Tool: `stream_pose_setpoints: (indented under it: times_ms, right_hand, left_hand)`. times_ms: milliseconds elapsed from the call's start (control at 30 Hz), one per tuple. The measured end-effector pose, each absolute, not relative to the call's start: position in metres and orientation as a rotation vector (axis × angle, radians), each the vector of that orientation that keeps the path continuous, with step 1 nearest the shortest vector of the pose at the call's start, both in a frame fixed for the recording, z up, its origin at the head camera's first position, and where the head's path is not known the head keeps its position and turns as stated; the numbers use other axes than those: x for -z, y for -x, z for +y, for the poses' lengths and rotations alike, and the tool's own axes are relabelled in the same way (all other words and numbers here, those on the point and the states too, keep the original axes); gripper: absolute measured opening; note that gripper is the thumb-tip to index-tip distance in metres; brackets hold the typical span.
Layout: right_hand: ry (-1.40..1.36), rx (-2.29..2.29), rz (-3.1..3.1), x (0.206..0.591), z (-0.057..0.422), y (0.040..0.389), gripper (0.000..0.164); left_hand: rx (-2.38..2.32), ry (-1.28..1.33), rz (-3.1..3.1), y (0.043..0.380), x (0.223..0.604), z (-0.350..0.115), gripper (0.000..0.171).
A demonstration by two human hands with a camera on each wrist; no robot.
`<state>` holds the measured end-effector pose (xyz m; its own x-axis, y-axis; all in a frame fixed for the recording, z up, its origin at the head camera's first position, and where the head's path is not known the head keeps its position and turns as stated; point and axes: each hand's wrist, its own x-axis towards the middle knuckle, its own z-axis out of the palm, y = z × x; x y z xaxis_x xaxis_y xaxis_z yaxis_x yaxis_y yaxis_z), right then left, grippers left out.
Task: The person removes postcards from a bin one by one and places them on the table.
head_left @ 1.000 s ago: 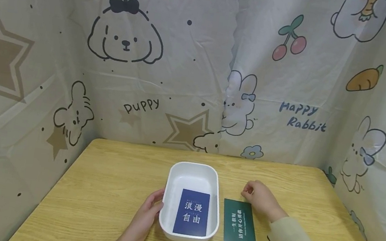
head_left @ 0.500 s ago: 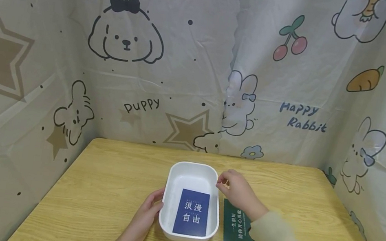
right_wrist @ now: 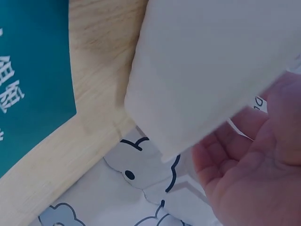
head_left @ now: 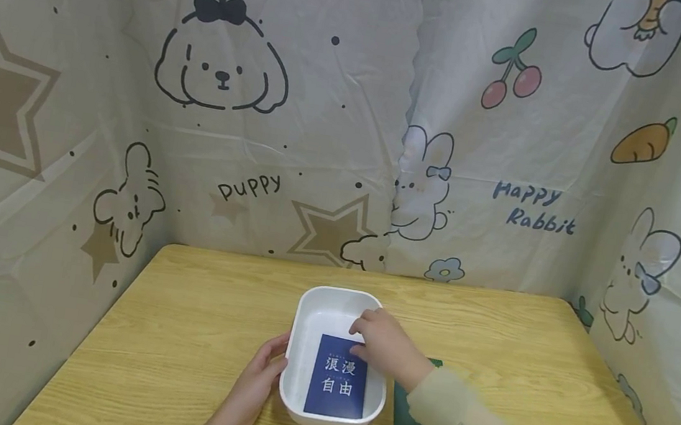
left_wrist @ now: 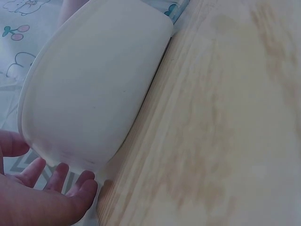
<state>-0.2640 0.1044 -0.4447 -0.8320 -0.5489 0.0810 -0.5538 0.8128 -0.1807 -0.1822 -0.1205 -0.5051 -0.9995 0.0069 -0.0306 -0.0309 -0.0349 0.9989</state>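
Note:
In the head view, a white rectangular tray [head_left: 306, 324] with rounded corners stands on the table. A dark blue card [head_left: 334, 404] with white Chinese characters lies in its near part. My left hand [head_left: 254, 382] rests against the tray's left outer wall; its relaxed fingers [left_wrist: 57, 178] show beside that wall in the left wrist view. My right hand [head_left: 387, 342] reaches over the right rim, thumb and fingers apart, above the card's upper right corner. Whether it touches the card I cannot tell. Right of the tray lies a green card [head_left: 406, 418], partly hidden by my right sleeve.
The wood-grain table [head_left: 203, 309] extends around the tray. Its far edge meets a patterned cloth curtain [head_left: 326, 130], which also hangs along both sides. The green card [right_wrist: 37, 80] lies close to the tray in the right wrist view.
My right hand has moved left from beyond the green card, across the tray's right rim and over the blue card. The left hand, tray and cards keep their places.

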Motion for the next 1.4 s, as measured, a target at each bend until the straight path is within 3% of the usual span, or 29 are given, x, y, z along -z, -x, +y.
stream_pose_setpoints:
  times_ms: [567,1400]
  right_hand:
    - [-0.917,0.034,-3.045,0.461,0.091,0.270,0.045]
    - [-0.874,-0.031,-3.090,0.457,0.088,0.268,0.038]
  left_hand:
    - [-2.230,0.023,2.178,0.182,0.505,-0.121,0.046]
    - [-2.228,0.035,2.169,0.184,0.507,-0.121,0.046]
